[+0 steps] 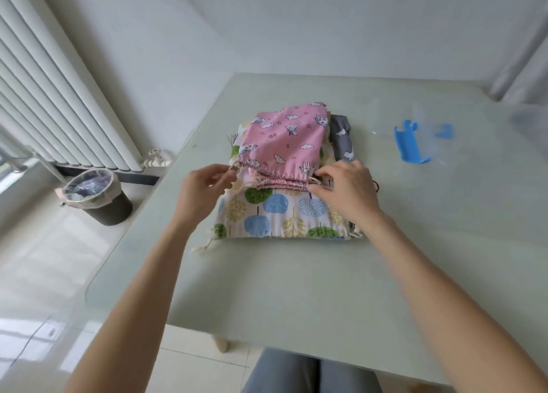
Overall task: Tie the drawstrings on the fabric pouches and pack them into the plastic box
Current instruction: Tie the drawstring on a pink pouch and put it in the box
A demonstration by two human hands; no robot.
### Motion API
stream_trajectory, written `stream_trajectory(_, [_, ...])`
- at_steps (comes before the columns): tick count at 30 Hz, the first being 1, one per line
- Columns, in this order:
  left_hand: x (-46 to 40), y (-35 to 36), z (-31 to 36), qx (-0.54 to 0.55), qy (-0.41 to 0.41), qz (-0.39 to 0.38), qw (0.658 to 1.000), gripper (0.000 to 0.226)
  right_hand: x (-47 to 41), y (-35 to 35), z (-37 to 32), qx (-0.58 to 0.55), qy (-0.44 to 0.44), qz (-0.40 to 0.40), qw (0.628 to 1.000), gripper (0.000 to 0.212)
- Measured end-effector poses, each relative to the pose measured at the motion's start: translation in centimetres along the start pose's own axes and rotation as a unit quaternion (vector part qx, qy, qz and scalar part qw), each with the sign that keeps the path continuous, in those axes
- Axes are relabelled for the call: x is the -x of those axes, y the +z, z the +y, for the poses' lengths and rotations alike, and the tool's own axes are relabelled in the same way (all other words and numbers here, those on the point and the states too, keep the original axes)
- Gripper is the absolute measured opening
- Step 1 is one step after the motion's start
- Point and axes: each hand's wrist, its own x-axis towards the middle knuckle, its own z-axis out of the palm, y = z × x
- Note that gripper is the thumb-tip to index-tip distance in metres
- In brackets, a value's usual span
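Note:
A pink pouch printed with clouds and rabbits lies on top of a pile of pouches in the middle of the table. Under it is a larger white pouch with blue and green trees, and a grey pouch shows at the right. My left hand pinches the cream drawstring at the pink pouch's left end. My right hand pinches the string at its right end. The pink pouch's mouth is gathered between my hands. A clear plastic box with blue clips stands at the far right, blurred.
The pale green table has its left edge close to my left arm. On the floor to the left stand a dark bin with a liner and a white radiator. My grey trouser leg shows below the table's front edge.

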Motion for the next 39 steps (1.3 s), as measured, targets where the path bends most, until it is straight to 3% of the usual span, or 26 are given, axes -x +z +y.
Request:
stream_trajectory(2, [0.0,0.1,0.1,-0.017,-0.001,0.003,1.0,0.013,-0.6,0.5,-0.7,0.018,0.004,0.01,1.0,0.022])
stream_trajectory(5, [-0.1,-0.6,0.1,-0.022,-0.021,0.04,0.999,0.027,-0.6,-1.2,-1.3,-0.115,0.022,0.056,0.992,0.019])
stream_trajectory(9, [0.0,-1.4,0.7,0.166,-0.053,0.11,0.978,0.033,0.7,-4.3,-1.8,-0.218,-0.004,0.075,0.973,0.018])
stream_trajectory(11, [-0.1,-1.7,1.0,0.264,-0.072,0.144,0.951,0.032,1.4,-5.2,-1.4,-0.226,0.002,0.106,0.968,0.019])
stream_trajectory(14, [-0.4,-2.3,0.9,0.437,-0.089,0.157,0.881,0.032,2.6,-6.1,-0.8,-0.291,0.056,0.132,0.946,0.02])
stream_trajectory(17, [0.2,-1.9,1.3,0.558,-0.057,0.07,0.825,0.035,3.9,-6.2,-1.6,-0.394,0.076,0.12,0.908,0.019])
stream_trajectory(19, [0.6,-1.2,2.2,0.586,-0.031,0.015,0.809,0.044,3.8,-5.9,-2.7,-0.472,0.051,0.085,0.876,0.024])
stream_trajectory(21, [0.5,-0.5,3.5,0.589,-0.002,-0.022,0.808,0.05,2.7,-5.5,-3.7,-0.543,0.02,0.053,0.838,0.022])
stream_trajectory(23, [0.2,0.2,4.4,0.586,-0.003,-0.037,0.809,0.045,1.3,-5.2,-4.0,-0.635,0.002,0.043,0.771,0.021])
stream_trajectory(25, [-0.6,0.7,4.6,0.512,-0.019,-0.023,0.858,0.041,0.1,-4.9,-4.0,-0.722,0.003,0.042,0.691,0.027])
stream_trajectory(27, [-1.5,0.9,4.4,0.394,-0.023,-0.003,0.919,0.039,-0.9,-4.8,-4.1,-0.741,0.028,0.043,0.67,0.028])
stream_trajectory(29, [-2.3,0.7,4.1,0.329,-0.024,0.003,0.944,0.038,-1.8,-4.5,-3.4,-0.71,0.071,0.059,0.699,0.027])
stream_trajectory(33, [-3.4,-0.3,2.4,0.271,-0.033,0.028,0.962,0.038,-2.1,-3.7,-1.0,-0.636,0.132,0.084,0.756,0.026])
stream_trajectory(39, [-3.6,0.6,1.0,0.176,-0.025,0.023,0.984,0.038,-1.4,-2.6,-0.2,-0.475,0.103,0.048,0.873,0.025])
